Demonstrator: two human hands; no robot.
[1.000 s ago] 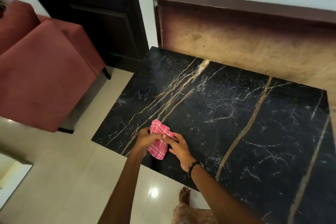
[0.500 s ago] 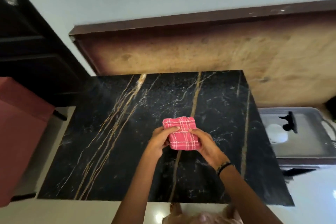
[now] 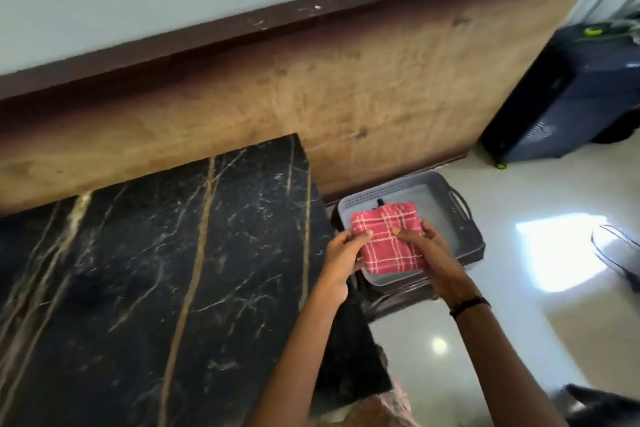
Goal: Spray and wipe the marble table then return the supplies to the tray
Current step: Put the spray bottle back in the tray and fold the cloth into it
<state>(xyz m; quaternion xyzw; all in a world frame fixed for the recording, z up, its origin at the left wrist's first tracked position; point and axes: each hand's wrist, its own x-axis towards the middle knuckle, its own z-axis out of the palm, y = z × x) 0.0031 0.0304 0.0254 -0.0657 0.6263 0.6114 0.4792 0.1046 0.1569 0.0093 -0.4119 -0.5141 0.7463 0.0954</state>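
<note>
A folded red checked cloth (image 3: 389, 243) is held over the grey tray (image 3: 460, 218), which sits on a low stand right of the black marble table (image 3: 156, 270). My left hand (image 3: 341, 253) grips the cloth's left edge and my right hand (image 3: 427, 253) grips its right side. Whether the cloth touches the tray floor I cannot tell. A black spray nozzle tip (image 3: 380, 201) pokes out behind the cloth; the rest of the bottle is hidden.
A wooden panel (image 3: 311, 107) runs along the wall behind the table and tray. A dark blue suitcase (image 3: 571, 94) stands at the far right on the glossy floor (image 3: 519, 340). A dark strap or cord (image 3: 613, 253) lies at the right edge.
Both hands carried the folded cloth rightward from above the marble table to over the tray. The view swung right, bringing the tray and suitcase into sight.
</note>
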